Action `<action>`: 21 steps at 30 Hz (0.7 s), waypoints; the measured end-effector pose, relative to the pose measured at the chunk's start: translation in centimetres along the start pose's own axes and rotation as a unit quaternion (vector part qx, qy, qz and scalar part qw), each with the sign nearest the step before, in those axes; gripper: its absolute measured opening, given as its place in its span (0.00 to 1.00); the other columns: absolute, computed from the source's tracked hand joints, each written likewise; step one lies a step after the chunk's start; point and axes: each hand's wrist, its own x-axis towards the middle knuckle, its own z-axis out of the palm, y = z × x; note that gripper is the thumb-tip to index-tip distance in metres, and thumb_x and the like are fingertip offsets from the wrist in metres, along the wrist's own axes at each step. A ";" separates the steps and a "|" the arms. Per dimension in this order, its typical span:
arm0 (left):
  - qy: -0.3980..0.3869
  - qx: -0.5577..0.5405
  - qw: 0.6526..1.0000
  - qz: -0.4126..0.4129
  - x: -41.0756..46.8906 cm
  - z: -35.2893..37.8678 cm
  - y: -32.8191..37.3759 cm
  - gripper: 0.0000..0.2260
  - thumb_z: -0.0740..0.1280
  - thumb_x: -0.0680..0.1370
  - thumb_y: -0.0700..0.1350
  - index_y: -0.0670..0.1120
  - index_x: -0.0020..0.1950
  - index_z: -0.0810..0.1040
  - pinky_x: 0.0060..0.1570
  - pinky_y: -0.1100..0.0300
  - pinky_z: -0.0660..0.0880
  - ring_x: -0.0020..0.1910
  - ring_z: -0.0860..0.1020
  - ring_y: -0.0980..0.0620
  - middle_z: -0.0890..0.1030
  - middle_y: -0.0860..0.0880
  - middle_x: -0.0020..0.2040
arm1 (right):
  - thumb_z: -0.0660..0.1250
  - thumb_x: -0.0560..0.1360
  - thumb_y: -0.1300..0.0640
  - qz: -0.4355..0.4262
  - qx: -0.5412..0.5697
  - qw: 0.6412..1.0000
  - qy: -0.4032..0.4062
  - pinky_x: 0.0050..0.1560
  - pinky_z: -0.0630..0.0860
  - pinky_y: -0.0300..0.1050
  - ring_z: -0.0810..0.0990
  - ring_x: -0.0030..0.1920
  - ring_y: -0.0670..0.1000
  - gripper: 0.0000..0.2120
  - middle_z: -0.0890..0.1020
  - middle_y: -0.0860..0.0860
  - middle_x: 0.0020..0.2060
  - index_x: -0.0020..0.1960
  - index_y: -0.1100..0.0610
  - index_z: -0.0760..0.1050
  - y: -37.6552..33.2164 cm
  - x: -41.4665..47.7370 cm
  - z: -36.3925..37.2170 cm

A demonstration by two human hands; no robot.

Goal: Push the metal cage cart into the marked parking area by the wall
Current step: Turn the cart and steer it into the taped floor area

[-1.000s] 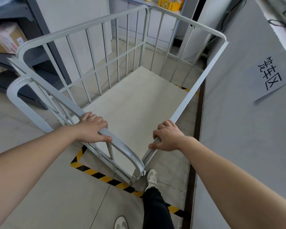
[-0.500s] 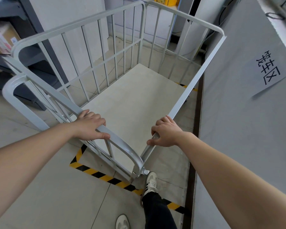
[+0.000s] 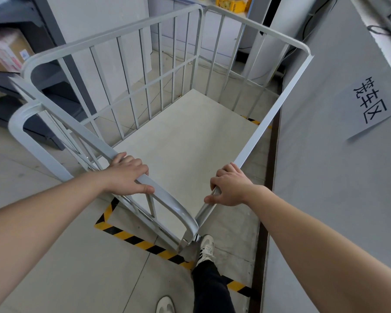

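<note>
Grey concrete floor (image 3: 66,279) of a storage room, grey wall (image 3: 325,188) along the right with a paper sign (image 3: 368,105) bearing black handwritten characters. Yellow-black hazard tape (image 3: 131,237) marks a rectangle on the floor next to the wall; one corner of it shows near the left forearm, another bit of tape (image 3: 254,120) shows at the far end by the wall.

Metal cage cart (image 3: 185,141), light grey, barred sides, pale flat deck, empty. It stands mostly inside the taped rectangle, angled a little to the wall, right side rail near the wall with a dark floor strip between. Near corner of the cart sits just inside the near tape line.

Left hand (image 3: 128,173): grip closed over the near top rail, fingers wrapped over it, thumb underneath along the rail. Right hand (image 3: 230,188): grip closed on the right side rail close to the near corner, fingers curled over, thumb pointing down the rail. Both forearms bare, reaching in from the bottom corners.

Person's leg in a dark trouser (image 3: 210,288), white sneaker with dark stripes (image 3: 205,249) planted just behind the cart's near corner, on the tape line. Second white shoe toe (image 3: 165,304) at the bottom edge.

Left background: dark metal shelving (image 3: 43,71) with a cardboard box (image 3: 7,53). Far back: a white column (image 3: 278,37), a yellow box (image 3: 231,4) on a ledge, cables on the floor.
</note>
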 end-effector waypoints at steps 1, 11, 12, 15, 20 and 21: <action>-0.002 -0.001 1.000 0.001 0.1 0.0 0.0 0.38 0.46 0.65 0.76 0.54 0.64 0.68 0.73 0.50 0.40 0.69 0.60 0.49 0.69 0.52 0.59 | 0.58 0.71 0.30 0.000 -0.003 1.000 -0.003 0.71 0.52 0.50 0.62 0.66 0.55 0.28 0.75 0.52 0.60 0.60 0.49 0.76 0.0 0.0 0.0; -0.004 0.005 1.000 0.003 0.2 -0.1 0.1 0.39 0.41 0.61 0.76 0.55 0.61 0.68 0.73 0.49 0.40 0.67 0.62 0.51 0.68 0.55 0.56 | 0.56 0.73 0.31 0.000 -0.034 0.998 -0.047 0.73 0.47 0.54 0.60 0.68 0.56 0.29 0.75 0.52 0.62 0.63 0.50 0.74 0.1 0.4 -0.3; 0.000 0.005 1.000 0.005 0.2 0.0 0.0 0.41 0.39 0.59 0.76 0.55 0.61 0.68 0.73 0.49 0.41 0.67 0.62 0.51 0.67 0.55 0.55 | 0.56 0.73 0.31 -0.001 -0.034 0.998 -0.046 0.73 0.48 0.54 0.60 0.68 0.56 0.29 0.75 0.52 0.62 0.63 0.50 0.74 0.0 0.4 -0.2; 0.005 0.017 1.000 0.001 0.2 0.6 0.0 0.36 0.44 0.65 0.76 0.55 0.61 0.68 0.73 0.50 0.41 0.66 0.62 0.51 0.66 0.55 0.53 | 0.56 0.73 0.31 -0.002 -0.032 0.999 -0.038 0.73 0.48 0.54 0.61 0.68 0.56 0.29 0.75 0.52 0.61 0.63 0.50 0.74 -0.2 0.1 0.1; 0.000 0.010 1.000 0.005 -0.2 0.7 0.0 0.34 0.44 0.65 0.78 0.56 0.57 0.67 0.72 0.50 0.43 0.63 0.62 0.53 0.66 0.56 0.52 | 0.57 0.74 0.32 0.007 -0.033 0.999 -0.040 0.72 0.48 0.53 0.61 0.68 0.55 0.28 0.75 0.52 0.62 0.63 0.50 0.74 -0.6 -0.2 0.1; 0.006 0.004 1.000 0.001 -0.2 0.7 0.0 0.30 0.48 0.69 0.75 0.56 0.57 0.68 0.72 0.50 0.43 0.64 0.63 0.52 0.67 0.55 0.53 | 0.57 0.74 0.32 0.009 -0.033 0.998 -0.043 0.72 0.48 0.53 0.61 0.68 0.55 0.28 0.75 0.52 0.62 0.63 0.50 0.74 -0.6 -0.2 0.0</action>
